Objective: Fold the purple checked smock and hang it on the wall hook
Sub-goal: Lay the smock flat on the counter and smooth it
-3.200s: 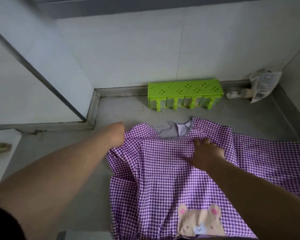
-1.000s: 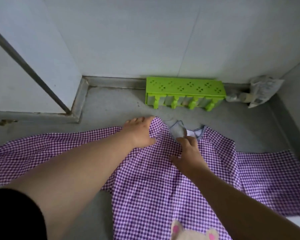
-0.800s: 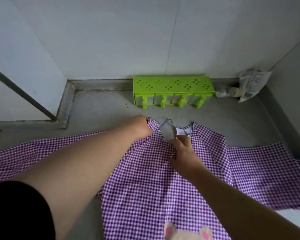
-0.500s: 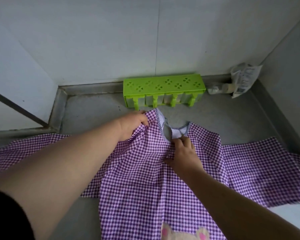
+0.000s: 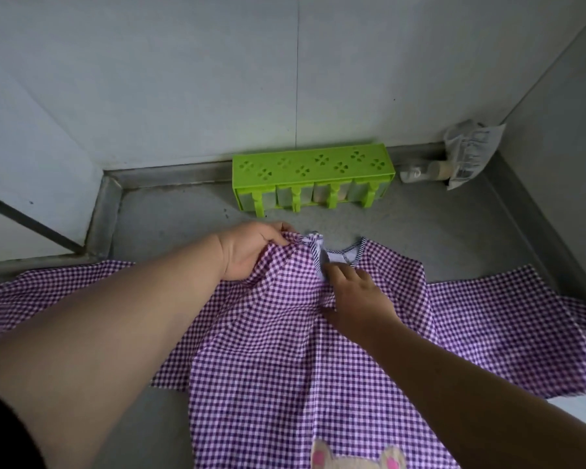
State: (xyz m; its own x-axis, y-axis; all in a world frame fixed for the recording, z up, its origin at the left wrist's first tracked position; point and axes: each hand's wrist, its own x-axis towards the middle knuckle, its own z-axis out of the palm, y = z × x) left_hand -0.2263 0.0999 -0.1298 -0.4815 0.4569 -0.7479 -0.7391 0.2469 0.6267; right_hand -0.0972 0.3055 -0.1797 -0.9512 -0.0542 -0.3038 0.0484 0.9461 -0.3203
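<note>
Green rack [image 5: 313, 176] against wall; crumpled packet [image 5: 471, 154] beside it.

No legible txt anywhere; print on plastic packet [image 5: 472, 150] by the wall too blurred to read.

Bare grey floor [image 5: 170, 225] is lying open ahead of my left hand [image 5: 251, 252]. The green rack [image 5: 313, 179] is standing against the wall [image 5: 217, 79], blocking straight ahead, and a crumpled packet [image 5: 471, 154] is filling the right corner.

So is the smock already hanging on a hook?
No, the smock lies spread flat on the grey floor, both hands on its neckline.
</note>
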